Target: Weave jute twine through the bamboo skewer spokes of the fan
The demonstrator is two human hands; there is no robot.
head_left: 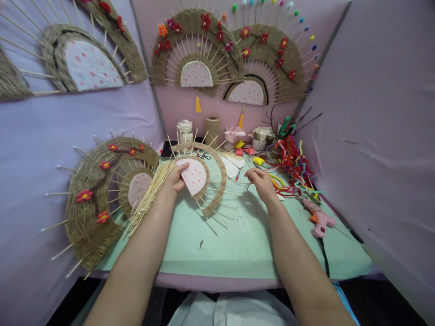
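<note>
A half-made fan of thin sticks and woven twine, with a spotted half-round centre, is tilted above the green table. My left hand grips the centre's left edge, thumb on its face. To the right of the fan, my right hand is closed in a pinch on a thin strand of twine. A bundle of sticks lies beside my left forearm.
A finished fan leans at the left. A twine spool and a white jar stand at the back. Coloured pipe cleaners and a pink glue gun with a cord lie at the right of the table.
</note>
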